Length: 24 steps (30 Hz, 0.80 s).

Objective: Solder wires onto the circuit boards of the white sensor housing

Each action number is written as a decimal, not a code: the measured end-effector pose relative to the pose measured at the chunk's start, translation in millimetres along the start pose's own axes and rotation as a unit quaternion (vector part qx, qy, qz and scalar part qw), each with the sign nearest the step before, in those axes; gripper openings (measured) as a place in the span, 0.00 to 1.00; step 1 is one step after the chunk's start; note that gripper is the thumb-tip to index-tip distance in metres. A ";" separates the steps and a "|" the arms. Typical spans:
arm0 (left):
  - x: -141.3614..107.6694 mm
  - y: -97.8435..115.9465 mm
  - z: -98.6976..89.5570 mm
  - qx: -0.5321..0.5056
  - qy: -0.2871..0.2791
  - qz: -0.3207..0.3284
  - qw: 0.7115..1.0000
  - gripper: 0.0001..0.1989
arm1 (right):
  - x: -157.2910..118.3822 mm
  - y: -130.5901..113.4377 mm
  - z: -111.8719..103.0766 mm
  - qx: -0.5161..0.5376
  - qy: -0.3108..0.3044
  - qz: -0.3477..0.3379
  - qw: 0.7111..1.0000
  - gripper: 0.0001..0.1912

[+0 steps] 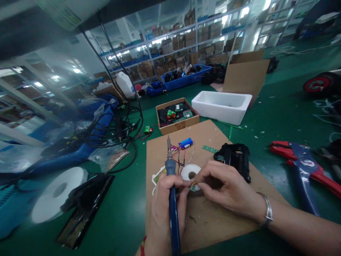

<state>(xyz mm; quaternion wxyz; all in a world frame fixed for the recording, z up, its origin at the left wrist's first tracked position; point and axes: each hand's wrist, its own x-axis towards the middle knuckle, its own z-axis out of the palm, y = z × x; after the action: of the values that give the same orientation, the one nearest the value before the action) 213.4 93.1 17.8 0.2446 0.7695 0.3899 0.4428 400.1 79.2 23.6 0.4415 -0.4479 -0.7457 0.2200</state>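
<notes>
Pinching the tiny green circuit board (pixel 192 188) and yellow wire (pixel 194 184), your left hand (pixel 167 199) and right hand (pixel 229 188) meet by the white round spool (pixel 187 171); tilting left's blue soldering iron (pixel 171 167) could scorch red wires (pixel 184 155).

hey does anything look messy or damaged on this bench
A little: loose white scraps litter the green tabletop near the white foam box, and the cardboard sheet has a dark smudge, perhaps a scorch.
</notes>
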 end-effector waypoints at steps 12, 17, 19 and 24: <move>-0.3 -3.5 -2.6 0.001 -0.023 0.005 1.000 0.13 | 0.3 1.6 -3.4 -0.003 -0.009 -0.018 1.000 0.03; -1.5 -8.2 -1.7 0.011 -0.011 -0.008 1.000 0.13 | 2.6 0.9 -5.4 -0.034 -0.026 -0.072 0.996 0.04; 0.0 -5.9 -0.9 0.039 0.018 0.004 0.999 0.13 | 3.8 0.3 -5.6 -0.049 -0.027 -0.097 0.994 0.05; 2.3 3.8 1.2 0.060 0.020 0.096 0.993 0.13 | 2.8 2.4 -3.3 -0.069 -0.034 -0.130 0.989 0.04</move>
<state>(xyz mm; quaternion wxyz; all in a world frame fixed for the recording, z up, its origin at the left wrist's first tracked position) 216.6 92.8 21.0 0.1465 0.8074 0.3454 0.4553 403.4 82.6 24.9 0.4084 -0.3690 -0.8257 0.1238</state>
